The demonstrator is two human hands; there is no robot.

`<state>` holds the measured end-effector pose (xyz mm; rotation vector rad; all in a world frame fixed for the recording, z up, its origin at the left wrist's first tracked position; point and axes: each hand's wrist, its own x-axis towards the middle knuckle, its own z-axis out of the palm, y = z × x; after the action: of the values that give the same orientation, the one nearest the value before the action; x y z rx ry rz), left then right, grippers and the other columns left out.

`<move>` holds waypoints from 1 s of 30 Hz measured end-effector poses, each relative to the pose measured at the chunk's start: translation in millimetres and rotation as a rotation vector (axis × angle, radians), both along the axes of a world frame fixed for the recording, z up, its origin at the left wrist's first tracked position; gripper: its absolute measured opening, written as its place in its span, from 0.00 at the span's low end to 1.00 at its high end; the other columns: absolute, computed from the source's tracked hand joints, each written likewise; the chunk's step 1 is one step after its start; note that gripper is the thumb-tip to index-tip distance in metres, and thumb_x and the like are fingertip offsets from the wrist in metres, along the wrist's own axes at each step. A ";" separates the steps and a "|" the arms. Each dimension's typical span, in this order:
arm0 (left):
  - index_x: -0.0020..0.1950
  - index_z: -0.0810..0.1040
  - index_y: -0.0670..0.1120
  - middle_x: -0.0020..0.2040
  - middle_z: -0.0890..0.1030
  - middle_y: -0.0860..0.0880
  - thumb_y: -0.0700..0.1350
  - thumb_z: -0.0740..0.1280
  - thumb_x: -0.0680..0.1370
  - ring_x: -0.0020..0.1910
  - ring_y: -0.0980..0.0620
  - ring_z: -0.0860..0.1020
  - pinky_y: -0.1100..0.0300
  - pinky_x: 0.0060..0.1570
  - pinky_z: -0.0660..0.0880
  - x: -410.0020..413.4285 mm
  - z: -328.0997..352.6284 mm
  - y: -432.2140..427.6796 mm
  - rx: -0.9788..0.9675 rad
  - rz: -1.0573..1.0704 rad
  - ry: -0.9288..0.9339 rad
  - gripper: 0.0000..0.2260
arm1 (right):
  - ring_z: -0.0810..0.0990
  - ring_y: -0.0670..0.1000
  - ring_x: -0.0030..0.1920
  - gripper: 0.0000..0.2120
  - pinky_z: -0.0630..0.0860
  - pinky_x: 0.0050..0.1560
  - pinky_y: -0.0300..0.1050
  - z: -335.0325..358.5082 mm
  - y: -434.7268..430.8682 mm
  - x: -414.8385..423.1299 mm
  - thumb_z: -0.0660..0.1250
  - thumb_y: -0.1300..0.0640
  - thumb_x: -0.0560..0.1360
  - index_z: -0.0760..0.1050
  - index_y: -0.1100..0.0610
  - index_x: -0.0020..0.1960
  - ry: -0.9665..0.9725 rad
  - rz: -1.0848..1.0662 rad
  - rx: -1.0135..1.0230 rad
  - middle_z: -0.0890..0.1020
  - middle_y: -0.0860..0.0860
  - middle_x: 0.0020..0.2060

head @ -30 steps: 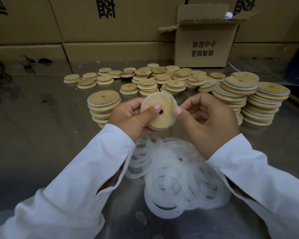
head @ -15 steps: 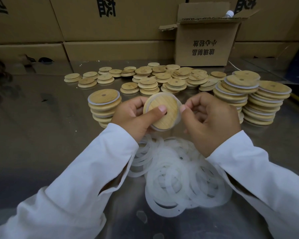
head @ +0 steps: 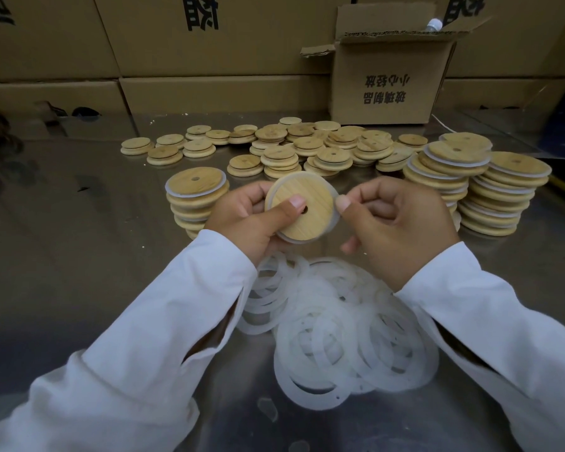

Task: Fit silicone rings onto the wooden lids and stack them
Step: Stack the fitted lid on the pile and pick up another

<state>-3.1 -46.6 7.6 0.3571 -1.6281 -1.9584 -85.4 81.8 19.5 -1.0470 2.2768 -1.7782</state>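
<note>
A round wooden lid (head: 302, 212) with a small hole is held up over the table, a translucent silicone ring (head: 336, 208) around its rim. My left hand (head: 247, 220) grips the lid, thumb pressed on its face near the hole. My right hand (head: 395, 226) pinches the ring at the lid's right edge. Below lies a heap of loose silicone rings (head: 343, 334). A stack of ringed lids (head: 194, 199) stands left of my left hand; two taller stacks (head: 480, 187) stand at the right.
Several bare wooden lids (head: 307, 148) lie scattered and in low piles behind the hands on the shiny metal table (head: 79, 256). An open cardboard box (head: 388, 70) stands at the back right, in front of a wall of larger cartons (head: 209, 44).
The lid has tilted slightly and the ring sits further around its rim. My right thumb has shifted along the lid's right edge. Both hands stay in place.
</note>
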 end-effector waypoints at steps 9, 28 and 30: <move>0.43 0.78 0.43 0.34 0.84 0.49 0.38 0.68 0.71 0.36 0.53 0.82 0.59 0.36 0.80 -2.1 -2.1 -0.9 0.022 0.083 0.037 0.03 | 0.79 0.44 0.24 0.02 0.73 0.28 0.30 -3.7 -1.5 7.4 0.72 0.56 0.69 0.79 0.52 0.42 -0.127 0.012 -0.089 0.83 0.45 0.33; 0.43 0.77 0.41 0.33 0.83 0.49 0.38 0.68 0.68 0.34 0.54 0.82 0.60 0.33 0.79 -3.9 -2.1 5.6 0.103 0.054 0.106 0.06 | 0.73 0.40 0.18 0.08 0.66 0.22 0.28 3.3 -0.1 4.0 0.70 0.58 0.71 0.77 0.53 0.34 -0.148 -0.007 -0.085 0.76 0.44 0.18; 0.43 0.76 0.42 0.34 0.83 0.49 0.40 0.68 0.64 0.35 0.54 0.82 0.60 0.34 0.80 -3.1 -0.3 5.9 0.099 0.047 0.116 0.09 | 0.74 0.41 0.19 0.08 0.68 0.23 0.28 4.2 0.0 4.3 0.70 0.58 0.71 0.77 0.53 0.33 -0.146 0.002 -0.100 0.77 0.45 0.19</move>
<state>-6.1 -40.7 7.3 0.3106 -1.4421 -1.9909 -81.1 81.8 23.7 -0.9001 2.1211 -1.9175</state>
